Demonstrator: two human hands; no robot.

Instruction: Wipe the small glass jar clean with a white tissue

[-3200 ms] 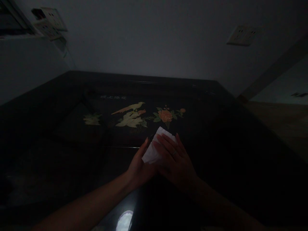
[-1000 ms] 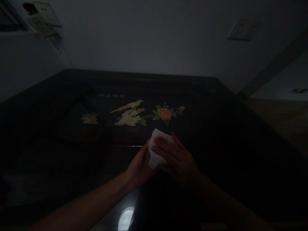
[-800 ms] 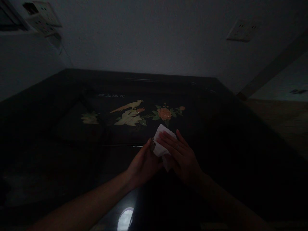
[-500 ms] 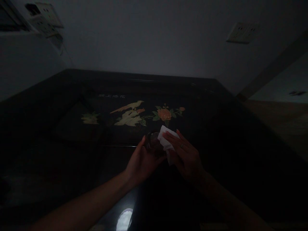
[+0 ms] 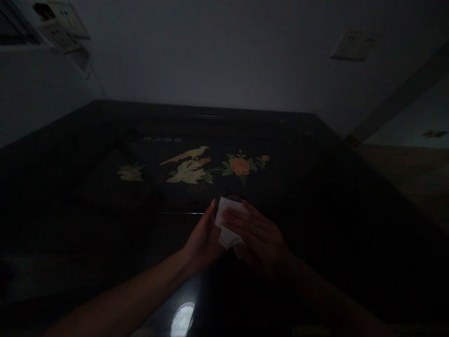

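Observation:
My left hand (image 5: pixel 205 238) is wrapped round a round, dark, glassy object (image 5: pixel 234 198). Only its far rim shows above the tissue, so its exact kind is hard to make out. A white tissue (image 5: pixel 223 220) lies over the object, pressed down by the flattened fingers of my right hand (image 5: pixel 259 234), which wears a ring. Both hands are close together over the near part of a glossy black tabletop (image 5: pixel 168 234).
The black surface carries an inlaid bird on a pale rock (image 5: pixel 187 171), an orange flower (image 5: pixel 240 166) and some characters. A pale wall rises behind, with sockets at left (image 5: pixel 65 35) and right (image 5: pixel 356 44). A bright reflection (image 5: pixel 182 318) shows in front. The room is dim.
My right hand has slid the tissue left and toward me, over the round object, covering most of it. My left hand stays nearly in place.

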